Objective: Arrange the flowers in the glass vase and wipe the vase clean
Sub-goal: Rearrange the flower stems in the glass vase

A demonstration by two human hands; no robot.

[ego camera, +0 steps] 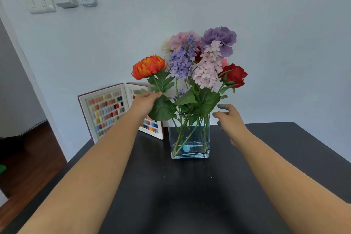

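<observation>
On dark surface (pixel 190 186), flowers (pixel 199 62) mostly in glass vase (pixel 190 138); left hand (pixel 144 102) apparently pinching orange bloom's stem (pixel 156 83), right hand (pixel 228 118) loosely open, wiping undone.

Surface (pixel 247 186): dark, matte, near-black top, set against a pale wall; its left edge borders a wooden floor (pixel 28 167).

Items directly on it:
- Rectangular clear glass vase (pixel 190 138), upright, between the left hand (pixel 144 103) and the right hand (pixel 228 119) and slightly below both; green flower stems stand inside.
- Nail-colour swatch display book (pixel 106 112), open and standing on edge against the wall, beyond and below the left hand, just left of the vase.
</observation>
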